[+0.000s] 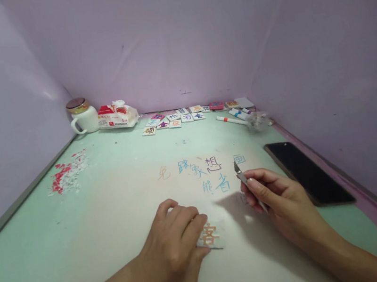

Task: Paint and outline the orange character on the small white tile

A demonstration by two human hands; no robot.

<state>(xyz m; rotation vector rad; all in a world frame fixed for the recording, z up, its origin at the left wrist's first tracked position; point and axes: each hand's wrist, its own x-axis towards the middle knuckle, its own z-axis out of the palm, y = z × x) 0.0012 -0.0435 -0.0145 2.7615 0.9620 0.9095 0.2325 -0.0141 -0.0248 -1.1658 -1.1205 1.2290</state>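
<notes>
My left hand (177, 247) rests on the pale green table (42, 259) with fingers curled, pressing down a small white tile (212, 236) that bears an orange character. My right hand (277, 203) hovers just right of it and grips a slim metal craft knife (240, 174) like a pen, its blade pointing up and away. Several coloured characters (207, 169) are written on the tabletop just beyond both hands.
A black phone (308, 172) lies flat at the right. Several character tiles (174, 118), markers (233, 119) and a crumpled clear wrapper (257, 120) sit at the back. A white mug (82, 116) and tissue pack (116, 115) stand back left. Red and white shavings (66, 172) lie left.
</notes>
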